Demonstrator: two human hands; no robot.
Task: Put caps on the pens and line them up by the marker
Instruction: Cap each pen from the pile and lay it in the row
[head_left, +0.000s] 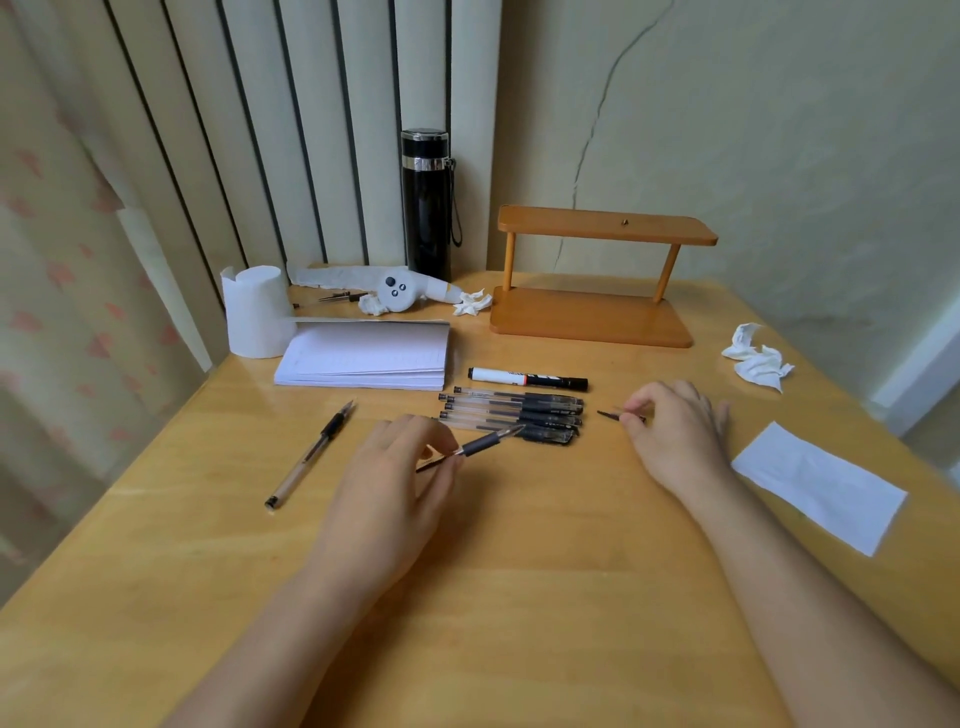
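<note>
Left hand (395, 467) pinching uncapped pen (480, 442), right hand (670, 426) pinching cap (613, 414) (wooden table (519, 597)).

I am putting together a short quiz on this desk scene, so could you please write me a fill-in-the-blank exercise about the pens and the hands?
1. The left hand holds an uncapped pen whose tip points toward the row of ____ pens.
2. The marker lies between that row and the ____.
3. The right hand pinches a small dark ____.
4. A lone pen lies on the table, to the ____ of the left hand.

Missing words: capped; notebook; cap; left
</note>
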